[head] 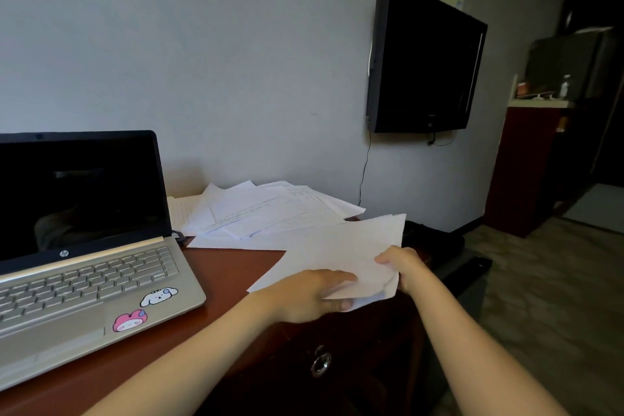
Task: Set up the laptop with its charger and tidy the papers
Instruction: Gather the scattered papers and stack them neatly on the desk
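White paper sheets [337, 246] jut past the right edge of the red-brown wooden worktop [229, 267], pinched by the left hand [314, 294] and right hand [401, 267]. A slack grip could drop them floorward, and dragging them could scatter the fanned white pile [270, 209] behind.

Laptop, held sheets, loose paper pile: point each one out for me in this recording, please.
laptop [84, 280], head view, on the keyboard deck.
held sheets [337, 243], head view, bare middle of the top sheet.
loose paper pile [270, 209], head view, centre of the fanned pages.
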